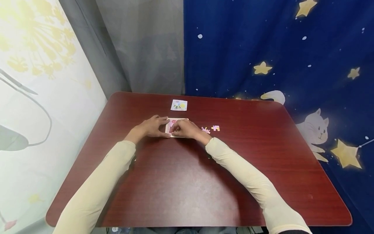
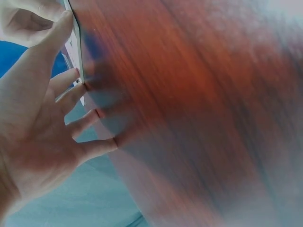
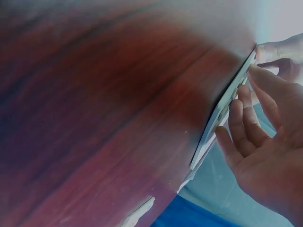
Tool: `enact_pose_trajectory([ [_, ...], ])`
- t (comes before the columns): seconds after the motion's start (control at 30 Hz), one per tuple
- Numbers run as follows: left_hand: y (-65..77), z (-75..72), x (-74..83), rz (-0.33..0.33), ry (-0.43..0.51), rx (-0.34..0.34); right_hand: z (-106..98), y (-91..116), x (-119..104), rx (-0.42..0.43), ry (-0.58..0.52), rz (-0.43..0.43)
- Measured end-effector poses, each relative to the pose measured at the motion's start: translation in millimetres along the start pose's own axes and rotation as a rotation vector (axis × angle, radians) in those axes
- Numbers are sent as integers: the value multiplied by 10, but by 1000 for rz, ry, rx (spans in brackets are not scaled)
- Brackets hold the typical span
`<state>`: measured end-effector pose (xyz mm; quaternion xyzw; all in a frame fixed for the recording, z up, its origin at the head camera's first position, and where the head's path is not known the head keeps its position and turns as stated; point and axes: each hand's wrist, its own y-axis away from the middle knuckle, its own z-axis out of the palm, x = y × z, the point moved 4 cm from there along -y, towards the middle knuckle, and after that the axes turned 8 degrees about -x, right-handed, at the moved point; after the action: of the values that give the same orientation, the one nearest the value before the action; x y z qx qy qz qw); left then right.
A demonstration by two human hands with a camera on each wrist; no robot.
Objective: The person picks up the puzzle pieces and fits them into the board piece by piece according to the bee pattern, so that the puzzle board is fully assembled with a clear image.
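Note:
A small puzzle board [image 1: 173, 119] with a pale frame and a pink picture lies on the table, partly covered by the hands. My left hand [image 1: 152, 126] braces its left side, thumb at the near corner and straight fingers toward the far one. In the left wrist view, the other fingers of the left hand [image 2: 42, 113] spread down to the tabletop. Over the board, my right hand [image 1: 187, 128] bends its fingers and pinches with thumb and index at a puzzle piece, mostly hidden by the fingertips. The right wrist view shows the right hand [image 3: 265, 127] with its fingertips against the board [image 3: 222, 109].
Several loose puzzle pieces [image 1: 205, 130] lie right of the board, with one piece [image 1: 216, 128] a little apart. Beyond the board is a white picture card [image 1: 179, 105] with a bee-like drawing. The reddish-brown table [image 1: 175, 182] ends at curtains behind.

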<state>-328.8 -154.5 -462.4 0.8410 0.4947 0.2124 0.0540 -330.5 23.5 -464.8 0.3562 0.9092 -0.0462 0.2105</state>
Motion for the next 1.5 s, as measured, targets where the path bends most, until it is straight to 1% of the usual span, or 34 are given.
enact_pose_trajectory([
  [0.2,2,-13,-18,-9,7,6,-72,53,39,10,-54,7],
  [0.33,4,-15,-18,-12,7,10,-132,119,87,36,-56,10],
  [0.6,18,-15,-34,-34,22,4,-317,302,281,88,-70,27],
  [0.77,40,-19,-44,-42,26,4,-399,429,448,108,-86,74],
  [0.97,47,-8,-55,-36,26,14,-435,583,597,109,-118,126],
  [1.27,36,1,-24,-33,52,13,-489,806,763,93,-79,158],
  [1.5,13,14,-17,-29,41,13,-540,996,889,61,-21,159],
])
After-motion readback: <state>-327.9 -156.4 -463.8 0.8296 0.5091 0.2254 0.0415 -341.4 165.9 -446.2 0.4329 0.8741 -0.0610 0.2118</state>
